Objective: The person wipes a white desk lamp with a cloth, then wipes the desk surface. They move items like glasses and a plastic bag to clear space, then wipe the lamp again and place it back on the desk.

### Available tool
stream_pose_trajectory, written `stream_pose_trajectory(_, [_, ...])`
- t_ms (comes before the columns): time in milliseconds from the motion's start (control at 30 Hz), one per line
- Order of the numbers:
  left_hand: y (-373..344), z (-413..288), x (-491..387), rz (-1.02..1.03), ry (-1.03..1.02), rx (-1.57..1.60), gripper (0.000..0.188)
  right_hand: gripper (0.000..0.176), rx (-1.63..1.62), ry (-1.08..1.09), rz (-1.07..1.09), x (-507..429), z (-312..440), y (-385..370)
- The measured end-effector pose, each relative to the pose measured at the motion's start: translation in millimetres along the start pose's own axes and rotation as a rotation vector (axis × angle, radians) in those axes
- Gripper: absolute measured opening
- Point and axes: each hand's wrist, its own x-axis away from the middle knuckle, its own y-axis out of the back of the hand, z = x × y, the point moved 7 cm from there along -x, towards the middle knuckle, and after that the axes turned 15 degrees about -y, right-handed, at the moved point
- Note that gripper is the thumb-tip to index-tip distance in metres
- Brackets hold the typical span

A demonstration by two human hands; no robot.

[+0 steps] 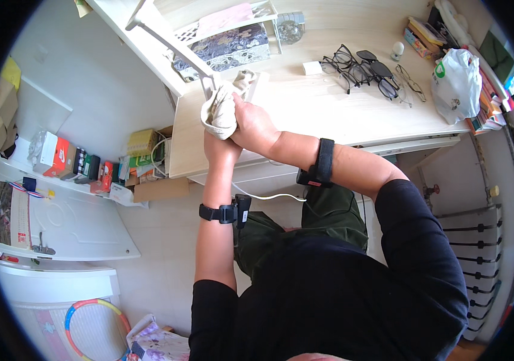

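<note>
A crumpled cream cloth (pixel 221 113) is bunched between my two hands above the left part of the desk (pixel 324 110). My right hand (pixel 257 126) presses on it from the right, its thumb lying along the cloth. From below, my left hand (pixel 222 150) grips the lower end; most of its fingers are hidden. The arm of a white desk lamp (pixel 178 48) comes down right behind the cloth. Whether the cloth wraps the lamp's lower part cannot be told. A pale flat piece (pixel 259 88) shows just behind, perhaps the lamp's base.
Several eyeglasses (pixel 360 72) lie at the desk's back right, beside a small white box (pixel 312 68). Farther right stands a white plastic bag (pixel 457 85) near stacked books (pixel 423 38). A patterned box (pixel 227 49) sits behind the lamp. A white cable (pixel 270 197) hangs below the desk.
</note>
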Motion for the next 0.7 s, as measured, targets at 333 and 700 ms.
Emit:
stream_pose_trajectory(333, [-8,34,20,-0.207,0.233,0.456,0.043,0.047,-0.048,0.022,0.308,-52,-24,58])
stream_pose_trajectory(700, [-6,21,11,-0.117,0.199,0.185,0.042,0.067,0.577,0.012,0.191,-56,-63,23])
